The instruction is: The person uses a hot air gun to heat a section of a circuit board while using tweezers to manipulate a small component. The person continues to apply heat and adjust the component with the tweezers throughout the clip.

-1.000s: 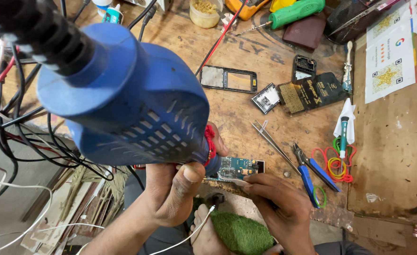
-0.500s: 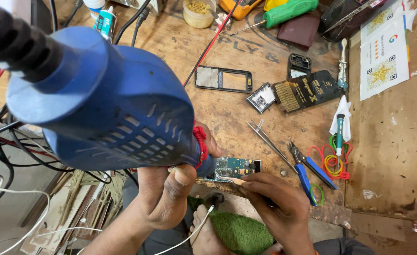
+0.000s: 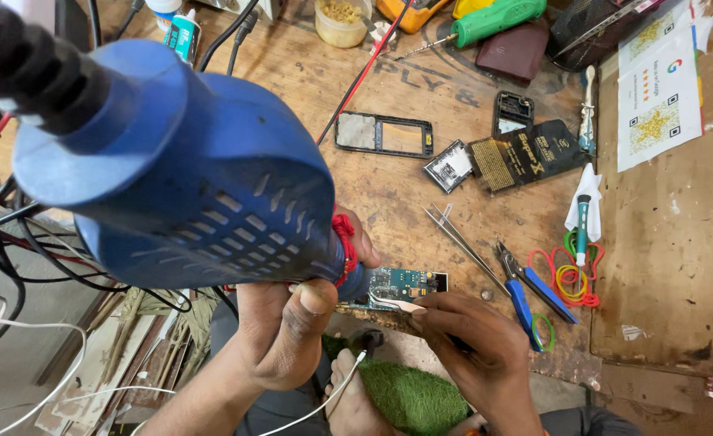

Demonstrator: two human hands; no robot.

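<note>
Green and blue, the small circuit board [image 3: 401, 285] lies at the near edge of the wooden table [image 3: 388, 194], its left end covered by the nozzle of a big blue heat gun [image 3: 187, 178]. The left hand [image 3: 288, 331] is wrapped around the gun's grip from below, thumb pressed up against the body, and the tool fills the left half of the view with a thick black cord running off its top. The right hand [image 3: 473, 343] rests just beside the board, fingers curled and pinched on a thin pale tool [image 3: 397, 303] whose tip touches the board's lower edge.

Just to the right of the board lie metal tweezers [image 3: 463, 242], then blue-handled cutters [image 3: 526, 291] and a heap of coloured rubber bands [image 3: 570, 274]. Farther back sit an empty black phone frame [image 3: 384, 135], a small square part [image 3: 449, 165] and a black-and-gold battery [image 3: 526, 157]. A green-handled screwdriver [image 3: 493, 18] lies at the far edge, and a red wire [image 3: 360, 77] crosses the table. Below the table edge, a bare foot [image 3: 348, 396] rests next to a green mat [image 3: 413, 396].
</note>
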